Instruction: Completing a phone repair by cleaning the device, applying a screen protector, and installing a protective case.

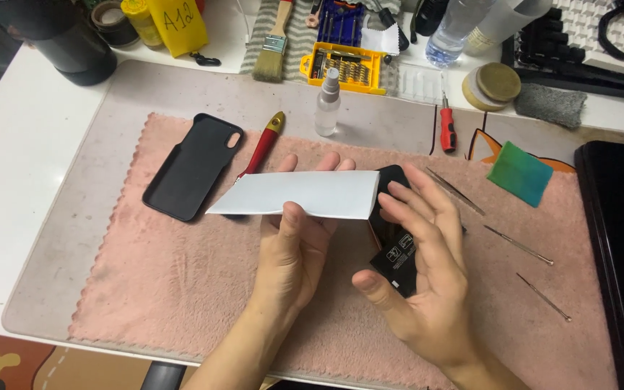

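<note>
Left hand [294, 253] pinching white glossy rectangular sheet [301, 194], held level above pink fleece mat [175, 282]; right hand [420, 267] cradling black flat phone-like slab [397, 253] just beside sheet, steadying it; black phone case [193, 165] left of sheet.

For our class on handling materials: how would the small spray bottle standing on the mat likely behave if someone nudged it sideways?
The spray bottle stands tall and narrow, so it would probably tip rather than slide. It looks like clear, thin plastic, so it is likely light. Once down, its round body might roll across the mat toward the red screwdriver.
</note>
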